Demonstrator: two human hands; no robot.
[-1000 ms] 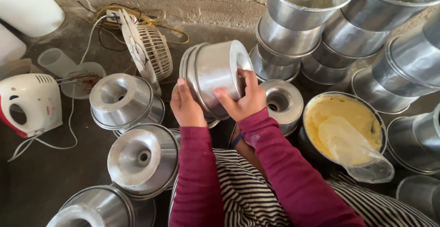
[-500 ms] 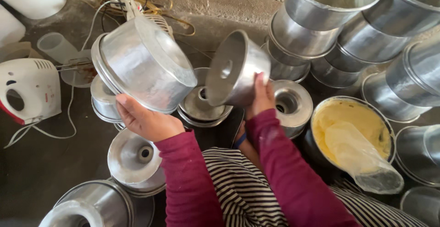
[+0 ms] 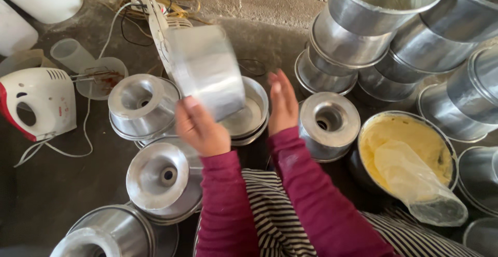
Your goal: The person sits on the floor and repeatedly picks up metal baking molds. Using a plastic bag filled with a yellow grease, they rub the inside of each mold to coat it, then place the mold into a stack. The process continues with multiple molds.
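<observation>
We see the left hand (image 3: 201, 127) gripping a round metal cake tin (image 3: 207, 75) by its lower edge, fingers curled under the rim and the thumb pressed on the side wall. The tin is in the air, above the floor and in front of a white fan (image 3: 161, 26) that stands at the far wall. It is blurred, yet its tilt is readable: its axis leans from near right to far left, with one flat end turned toward the far left and the other toward the near right, down at the hand. We cannot tell which end is the open mouth.

The right hand (image 3: 282, 104) is open, fingers straight and together, palm turned left toward the tin. It holds nothing and stands just beside the tin, apart from it.

Beneath and between the hands a shallow tin (image 3: 249, 118) sits on the floor, mouth up. To its right stands an upturned tube pan (image 3: 329, 124), its central funnel facing up. Left of the hands are two more upturned tube pans (image 3: 140, 104), one farther and one nearer.

On the right, a bowl of yellow batter (image 3: 441, 148) holds a clear plastic bag (image 3: 415, 184). Behind it rises a stack of tins (image 3: 373, 23). On the far left lies a white hand mixer (image 3: 36, 101).
</observation>
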